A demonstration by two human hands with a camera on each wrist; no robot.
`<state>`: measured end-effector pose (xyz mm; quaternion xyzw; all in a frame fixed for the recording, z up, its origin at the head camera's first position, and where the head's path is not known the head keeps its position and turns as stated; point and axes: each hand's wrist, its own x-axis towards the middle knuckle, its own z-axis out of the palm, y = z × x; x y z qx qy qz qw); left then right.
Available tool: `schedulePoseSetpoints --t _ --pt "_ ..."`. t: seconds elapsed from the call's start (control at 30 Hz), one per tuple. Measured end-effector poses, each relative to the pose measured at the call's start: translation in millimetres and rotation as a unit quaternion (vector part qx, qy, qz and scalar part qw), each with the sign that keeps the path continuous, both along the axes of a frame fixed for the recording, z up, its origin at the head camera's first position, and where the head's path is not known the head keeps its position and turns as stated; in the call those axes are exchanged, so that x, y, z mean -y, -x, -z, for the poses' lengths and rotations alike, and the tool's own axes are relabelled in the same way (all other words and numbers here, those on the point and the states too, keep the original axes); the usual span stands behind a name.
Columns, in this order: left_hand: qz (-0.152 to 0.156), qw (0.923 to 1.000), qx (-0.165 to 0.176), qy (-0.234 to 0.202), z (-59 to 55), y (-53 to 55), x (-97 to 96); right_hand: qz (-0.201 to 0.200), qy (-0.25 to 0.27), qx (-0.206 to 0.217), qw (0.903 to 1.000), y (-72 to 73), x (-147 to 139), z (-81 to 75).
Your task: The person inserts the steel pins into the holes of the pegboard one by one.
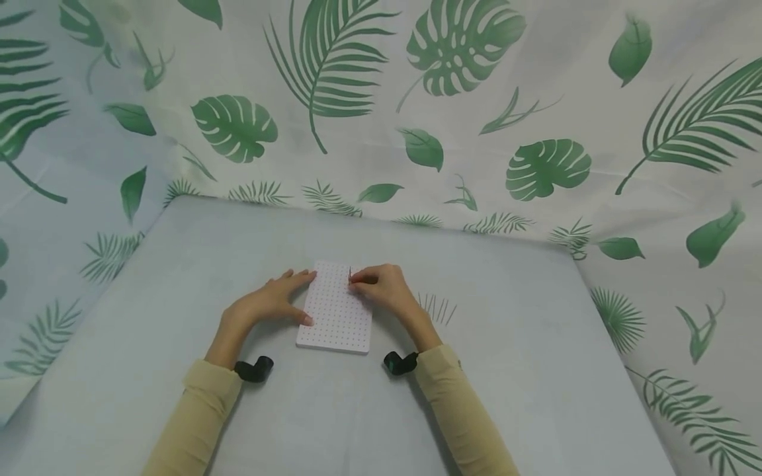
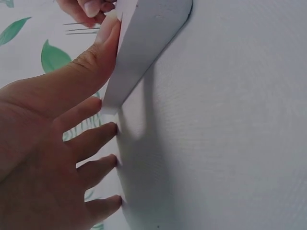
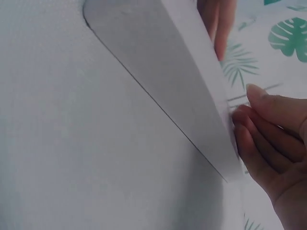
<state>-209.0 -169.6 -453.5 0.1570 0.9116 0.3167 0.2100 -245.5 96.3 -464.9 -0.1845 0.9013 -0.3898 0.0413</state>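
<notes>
A white board (image 1: 335,320) with a grid of small holes lies flat on the table. My left hand (image 1: 268,299) is spread along its left side, thumb and a fingertip resting on the edge; the left wrist view shows the thumb (image 2: 86,67) on top and other fingers near the table. Over the board's upper right part, my right hand (image 1: 387,287) pinches a thin dark stick (image 1: 350,271) between thumb and finger. Thin sticks (image 2: 79,29) stand up from the board in the left wrist view, partly hidden by the thumb. The pinched stick's lower end is hidden.
Several thin sticks (image 1: 440,309) lie in a row on the table, right of the board and beside the right forearm. A pale cloth covers the table (image 1: 565,363). Leaf-patterned curtains (image 1: 357,158) hang behind and at the sides. Black wrist cameras (image 1: 254,369) sit on both wrists.
</notes>
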Motion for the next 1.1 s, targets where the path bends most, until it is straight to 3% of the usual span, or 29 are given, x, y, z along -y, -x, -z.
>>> schedulePoseSetpoints --t 0.4,0.73,1.1 --pt "-0.006 0.9998 0.009 0.016 -5.1 4.1 -4.7 -0.012 0.048 0.001 0.9988 -16.7 -38 -9.1" --pt "-0.009 0.9997 0.014 0.02 -3.4 -0.5 -7.5 0.012 0.017 -0.005 0.9998 -23.0 -74 -18.2" --pt "-0.022 0.9994 0.016 0.022 -4.4 -0.2 -6.9 0.033 -0.017 0.004 0.9993 -15.7 -103 -24.2"
